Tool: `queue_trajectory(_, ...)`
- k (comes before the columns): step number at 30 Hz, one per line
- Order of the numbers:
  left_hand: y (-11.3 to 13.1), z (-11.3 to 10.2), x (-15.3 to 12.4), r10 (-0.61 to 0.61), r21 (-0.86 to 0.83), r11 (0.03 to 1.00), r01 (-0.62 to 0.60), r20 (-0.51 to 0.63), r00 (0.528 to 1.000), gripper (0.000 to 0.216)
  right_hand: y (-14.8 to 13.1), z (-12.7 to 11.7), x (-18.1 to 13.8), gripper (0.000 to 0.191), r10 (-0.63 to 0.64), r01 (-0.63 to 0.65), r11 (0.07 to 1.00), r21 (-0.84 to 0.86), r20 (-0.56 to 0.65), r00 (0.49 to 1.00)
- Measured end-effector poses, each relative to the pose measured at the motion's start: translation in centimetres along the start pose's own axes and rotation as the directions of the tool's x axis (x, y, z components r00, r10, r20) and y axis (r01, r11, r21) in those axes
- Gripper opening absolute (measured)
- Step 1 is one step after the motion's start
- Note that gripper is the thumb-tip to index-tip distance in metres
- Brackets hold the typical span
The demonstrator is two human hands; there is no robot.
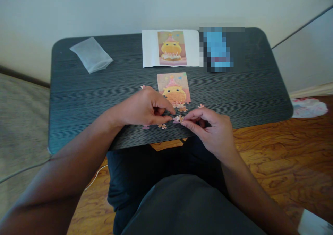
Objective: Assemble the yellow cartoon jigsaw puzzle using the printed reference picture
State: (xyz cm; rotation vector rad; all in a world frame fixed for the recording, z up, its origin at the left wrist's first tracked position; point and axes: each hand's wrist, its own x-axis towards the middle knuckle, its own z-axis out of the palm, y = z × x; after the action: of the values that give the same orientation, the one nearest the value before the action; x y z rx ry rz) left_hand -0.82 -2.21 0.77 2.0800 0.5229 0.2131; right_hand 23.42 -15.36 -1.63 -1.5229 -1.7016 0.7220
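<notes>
A partly built jigsaw puzzle [173,86] of a yellow creature in a pink hat lies on the dark table [249,89]. My left hand [144,106] rests just below it with fingers curled in a pinch. My right hand [210,129] pinches a small puzzle piece [179,118] between thumb and forefinger, and the fingertips of both hands meet at that piece. Loose pieces [162,126] lie near the front edge, with one [201,106] more to the right of the puzzle.
A reference sheet [151,47] printed with the same picture lies at the back. To its left lies a clear plastic bag [91,54], to its right a blurred blue object [217,49]. A wooden floor shows to the right and below the table.
</notes>
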Motion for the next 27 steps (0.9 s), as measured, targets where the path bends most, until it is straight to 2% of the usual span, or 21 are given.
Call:
queue_trajectory(9,0.15,0.23,0.16,0.045,0.085,0.996,-0.04,-0.065,0.997,0.017,0.17,0.07,0.29,0.02,-0.006,0.006,1.0,0.017,-0.008,1.0)
queue_trajectory(27,-0.05,0.38,0.29,0.079,0.147,0.987,-0.071,-0.052,0.996,0.02,-0.21,0.18,0.52,0.017,-0.051,0.052,0.998,-0.024,0.016,0.999)
